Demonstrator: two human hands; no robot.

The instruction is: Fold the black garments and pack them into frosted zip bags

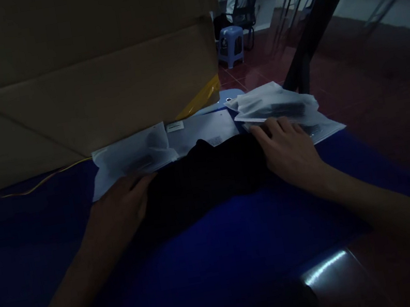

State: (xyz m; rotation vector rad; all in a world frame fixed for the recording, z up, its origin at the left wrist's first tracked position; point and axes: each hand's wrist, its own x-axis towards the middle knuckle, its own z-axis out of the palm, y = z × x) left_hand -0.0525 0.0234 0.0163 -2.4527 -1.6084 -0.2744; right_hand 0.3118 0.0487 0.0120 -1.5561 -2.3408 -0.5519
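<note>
A piece of black cloth [205, 179] stretches between my two hands over the blue surface; its details are lost in the dark. My left hand [119, 204] grips its left end, thumb on top. At the other end my right hand [286, 147] is closed on the cloth, with the fingers bent over it. Just beyond my left hand lies a frosted plastic bag [134, 152] with something dark inside. Several more plastic bags [278, 102] are piled beyond my right hand. A flat pale packet [201, 128] with a small label lies between them.
A large cardboard box [100, 92] stands behind the blue table covering [207, 258], with yellow tape at its lower corner. A yellow cord [37, 186] runs along its base. On the right rises a dark slanted post [323, 13]. Farther back are a blue stool [231, 47], a chair and a seated person.
</note>
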